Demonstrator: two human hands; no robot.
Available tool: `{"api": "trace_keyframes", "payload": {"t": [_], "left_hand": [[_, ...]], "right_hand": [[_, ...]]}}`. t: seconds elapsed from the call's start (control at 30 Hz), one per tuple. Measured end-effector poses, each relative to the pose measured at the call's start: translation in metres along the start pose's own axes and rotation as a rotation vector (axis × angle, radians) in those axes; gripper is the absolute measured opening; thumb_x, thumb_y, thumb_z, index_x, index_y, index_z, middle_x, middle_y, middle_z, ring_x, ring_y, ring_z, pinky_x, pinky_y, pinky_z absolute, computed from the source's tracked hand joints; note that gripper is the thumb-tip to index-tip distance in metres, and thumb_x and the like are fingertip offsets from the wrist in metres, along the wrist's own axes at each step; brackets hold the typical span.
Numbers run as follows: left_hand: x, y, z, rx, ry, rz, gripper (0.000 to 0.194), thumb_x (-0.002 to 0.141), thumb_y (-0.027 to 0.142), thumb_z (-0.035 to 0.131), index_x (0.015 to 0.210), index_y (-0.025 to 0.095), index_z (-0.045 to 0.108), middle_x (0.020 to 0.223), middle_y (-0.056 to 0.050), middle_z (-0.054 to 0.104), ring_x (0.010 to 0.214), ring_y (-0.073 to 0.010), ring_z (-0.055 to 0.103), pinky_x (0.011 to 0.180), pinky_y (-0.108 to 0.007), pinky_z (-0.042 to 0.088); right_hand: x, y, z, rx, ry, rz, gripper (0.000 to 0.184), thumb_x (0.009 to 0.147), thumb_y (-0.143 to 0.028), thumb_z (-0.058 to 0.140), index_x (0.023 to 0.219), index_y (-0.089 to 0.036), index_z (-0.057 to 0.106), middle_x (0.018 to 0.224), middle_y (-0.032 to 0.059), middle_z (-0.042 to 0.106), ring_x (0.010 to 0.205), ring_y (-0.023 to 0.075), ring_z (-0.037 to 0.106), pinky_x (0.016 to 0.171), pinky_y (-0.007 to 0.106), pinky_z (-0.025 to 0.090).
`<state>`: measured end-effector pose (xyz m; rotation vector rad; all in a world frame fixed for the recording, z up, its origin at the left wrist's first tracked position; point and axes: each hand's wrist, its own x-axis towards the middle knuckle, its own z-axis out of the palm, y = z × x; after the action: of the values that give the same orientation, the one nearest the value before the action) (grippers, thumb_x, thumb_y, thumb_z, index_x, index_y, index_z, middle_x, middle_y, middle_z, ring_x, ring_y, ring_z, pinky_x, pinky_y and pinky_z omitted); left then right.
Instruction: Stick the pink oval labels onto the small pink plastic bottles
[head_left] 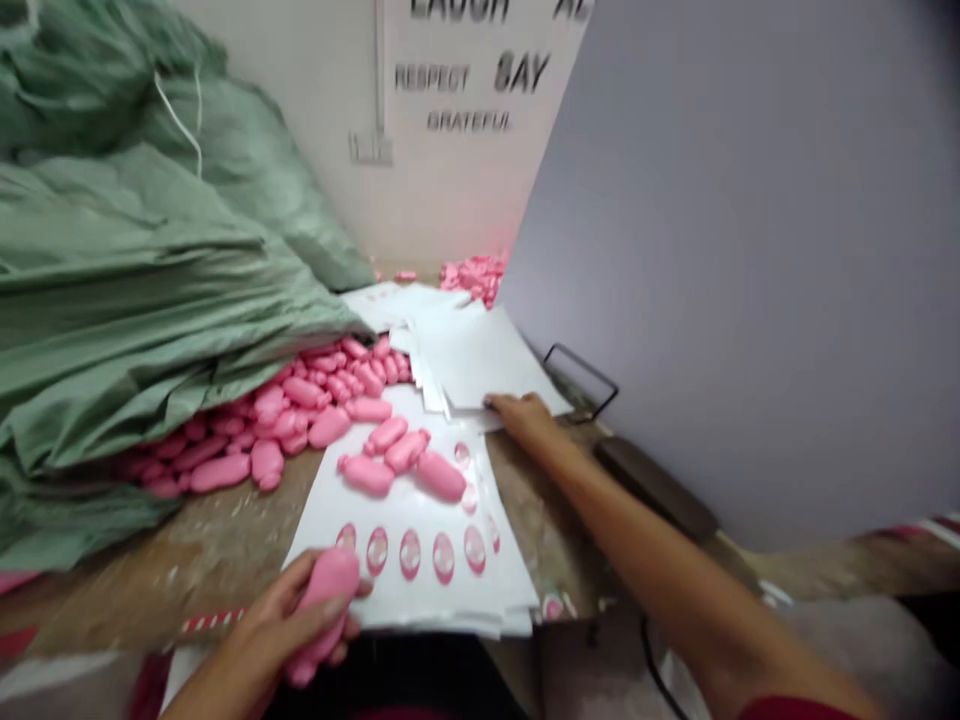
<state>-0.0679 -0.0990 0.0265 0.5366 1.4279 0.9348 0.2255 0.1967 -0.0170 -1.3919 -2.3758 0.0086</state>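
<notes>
My left hand (pixel 300 615) is wrapped around a small pink bottle (pixel 330 585) at the table's near edge. Just beyond it lies a stack of label sheets (pixel 420 605) bearing a row of oval pink stickers (pixel 410 553). Several more pink bottles (pixel 386 455) rest on those sheets. Stretched forward to the right, my right hand (pixel 525 415) has its fingers closed at the near edge of a white sheet (pixel 487 360), on top of a loose paper pile. Part of its grip is hidden.
On the left, a big green sack (pixel 150 270) spills a heap of pink bottles (pixel 285 410) onto the worn wooden table (pixel 150 570). A second pink pile (pixel 474 275) sits at the back. A grey panel (pixel 712 270) and a black wire frame (pixel 581 375) bound the right side.
</notes>
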Motion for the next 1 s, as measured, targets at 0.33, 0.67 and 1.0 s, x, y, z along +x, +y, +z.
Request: {"api": "trace_keyframes", "payload": {"t": [0.33, 0.67, 1.0], "left_hand": [[0.009, 0.013, 0.026, -0.209, -0.057, 0.000, 0.037, 0.081, 0.023, 0.073, 0.117, 0.016, 0.066, 0.121, -0.012, 0.069, 0.097, -0.0191, 0.066, 0.076, -0.026, 0.057], [0.008, 0.012, 0.018, 0.211, -0.045, 0.195, 0.054, 0.078, 0.027, 0.072, 0.131, 0.025, 0.058, 0.139, -0.007, 0.060, 0.116, -0.0243, 0.061, 0.095, -0.035, 0.049], [0.040, 0.029, -0.003, 0.294, 0.227, 0.438, 0.049, 0.070, 0.042, 0.074, 0.111, 0.021, 0.055, 0.094, 0.000, 0.060, 0.083, -0.0176, 0.060, 0.073, -0.030, 0.050]], "right_hand": [[-0.116, -0.105, -0.041, 0.639, -0.171, 0.168, 0.027, 0.090, -0.039, 0.055, 0.099, -0.020, 0.072, 0.079, 0.0041, 0.073, 0.068, 0.0186, 0.065, 0.063, 0.028, 0.046], [-0.107, -0.124, -0.013, 0.621, -0.226, 0.233, 0.032, 0.087, -0.045, 0.060, 0.107, -0.022, 0.071, 0.083, 0.0038, 0.074, 0.072, 0.0220, 0.066, 0.066, 0.031, 0.046], [-0.146, -0.166, -0.019, 0.581, -0.133, 0.013, 0.030, 0.100, -0.033, 0.044, 0.100, -0.023, 0.073, 0.090, 0.0038, 0.078, 0.078, 0.0194, 0.069, 0.073, 0.030, 0.046]]}}
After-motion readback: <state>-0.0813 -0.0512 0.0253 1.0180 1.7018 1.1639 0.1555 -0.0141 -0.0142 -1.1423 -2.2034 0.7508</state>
